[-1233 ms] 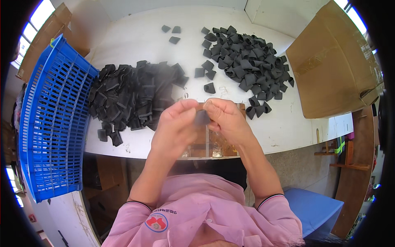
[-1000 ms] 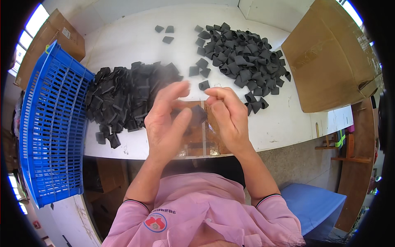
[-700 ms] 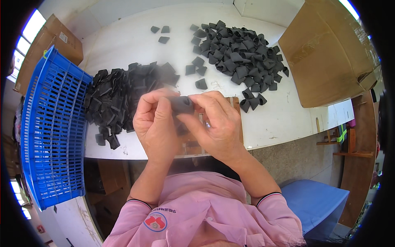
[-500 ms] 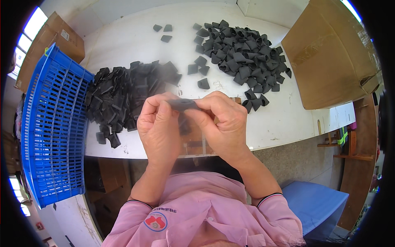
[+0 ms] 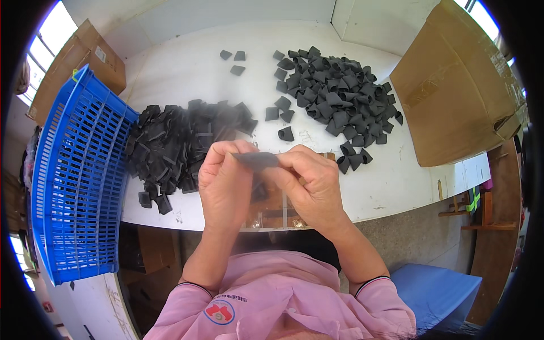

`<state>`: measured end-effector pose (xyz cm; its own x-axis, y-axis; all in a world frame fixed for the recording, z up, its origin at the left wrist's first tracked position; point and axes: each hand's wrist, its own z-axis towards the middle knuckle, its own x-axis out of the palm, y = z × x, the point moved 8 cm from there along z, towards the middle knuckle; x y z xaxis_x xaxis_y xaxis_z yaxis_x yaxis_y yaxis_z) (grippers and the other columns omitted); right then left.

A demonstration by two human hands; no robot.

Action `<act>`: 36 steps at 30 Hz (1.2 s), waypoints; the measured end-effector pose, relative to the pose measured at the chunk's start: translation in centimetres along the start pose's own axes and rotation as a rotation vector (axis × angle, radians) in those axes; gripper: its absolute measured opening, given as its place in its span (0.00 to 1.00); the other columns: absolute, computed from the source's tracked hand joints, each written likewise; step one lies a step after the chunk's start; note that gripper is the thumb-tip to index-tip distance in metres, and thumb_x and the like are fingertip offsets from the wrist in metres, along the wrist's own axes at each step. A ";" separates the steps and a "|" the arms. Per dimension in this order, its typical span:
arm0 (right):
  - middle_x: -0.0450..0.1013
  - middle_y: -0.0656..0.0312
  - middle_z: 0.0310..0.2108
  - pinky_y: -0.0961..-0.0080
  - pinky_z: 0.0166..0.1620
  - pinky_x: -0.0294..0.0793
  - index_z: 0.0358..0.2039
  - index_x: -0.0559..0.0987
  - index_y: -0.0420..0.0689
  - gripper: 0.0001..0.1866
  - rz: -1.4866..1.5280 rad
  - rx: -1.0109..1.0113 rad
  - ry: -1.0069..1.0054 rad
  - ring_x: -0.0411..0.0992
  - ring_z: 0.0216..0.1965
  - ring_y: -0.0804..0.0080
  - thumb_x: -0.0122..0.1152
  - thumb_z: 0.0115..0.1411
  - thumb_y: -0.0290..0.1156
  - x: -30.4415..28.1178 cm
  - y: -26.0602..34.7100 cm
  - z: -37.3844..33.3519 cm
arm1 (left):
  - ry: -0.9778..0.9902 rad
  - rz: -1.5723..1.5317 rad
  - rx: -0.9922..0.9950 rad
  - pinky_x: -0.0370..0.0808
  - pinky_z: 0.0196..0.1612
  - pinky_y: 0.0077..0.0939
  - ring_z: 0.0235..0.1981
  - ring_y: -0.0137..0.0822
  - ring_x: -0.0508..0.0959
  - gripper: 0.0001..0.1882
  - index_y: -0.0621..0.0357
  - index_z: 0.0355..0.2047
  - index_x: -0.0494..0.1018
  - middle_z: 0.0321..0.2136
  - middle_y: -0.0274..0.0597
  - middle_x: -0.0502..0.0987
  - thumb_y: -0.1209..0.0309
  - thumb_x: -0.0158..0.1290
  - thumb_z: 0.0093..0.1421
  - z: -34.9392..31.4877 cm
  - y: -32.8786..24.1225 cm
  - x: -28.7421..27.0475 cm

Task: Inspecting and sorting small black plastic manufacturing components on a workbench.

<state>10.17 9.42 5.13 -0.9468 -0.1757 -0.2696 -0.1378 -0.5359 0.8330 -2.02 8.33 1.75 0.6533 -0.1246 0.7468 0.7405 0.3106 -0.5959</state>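
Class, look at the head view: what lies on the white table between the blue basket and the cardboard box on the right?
Two heaps of black pieces: one beside the blue basket, another nearer the cardboard box, with bare white table between them.

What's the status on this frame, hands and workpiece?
Left hand and right hand both pinching one flat black piece above the table edge. Black piles left and right. Nothing blocking.

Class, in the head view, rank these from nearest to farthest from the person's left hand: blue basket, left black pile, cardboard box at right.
From the left hand:
1. Left black pile, just beyond it.
2. Blue basket, far left.
3. Cardboard box, far right.
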 end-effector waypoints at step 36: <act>0.65 0.60 0.21 0.72 0.23 0.66 0.24 0.71 0.40 0.06 -0.237 -0.061 -0.002 0.67 0.21 0.65 0.59 0.47 0.23 0.1 0.9 -0.3 | 0.142 0.786 0.023 0.65 0.35 0.18 0.31 0.27 0.69 0.04 0.65 0.28 0.73 0.27 0.38 0.70 0.80 0.51 0.50 1.0 -0.8 0.6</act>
<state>10.05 8.65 5.73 -0.8906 -0.0378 -0.4532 -0.3384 -0.6106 0.7159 -2.36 8.92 3.00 0.9977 0.0201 0.0651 0.0528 0.3768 -0.9248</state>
